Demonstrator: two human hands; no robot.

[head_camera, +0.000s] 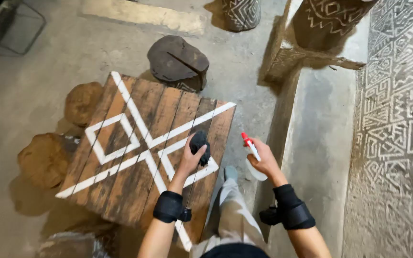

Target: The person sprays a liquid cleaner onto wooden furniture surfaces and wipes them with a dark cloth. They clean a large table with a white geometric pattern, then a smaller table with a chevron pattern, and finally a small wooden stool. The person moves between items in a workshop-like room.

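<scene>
Left hand (190, 157) presses cloth (200, 145) on table (120, 157).

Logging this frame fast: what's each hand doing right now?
Left hand: closed on a dark cloth, pressed to the wooden table.
Right hand: closed around a spray bottle with a red nozzle, beside the table.

Desk (120, 157): dark wooden planks, white painted diamond-and-cross lines; black cloth (200, 145) lies on right side. Stands on concrete floor (29, 91).
</scene>
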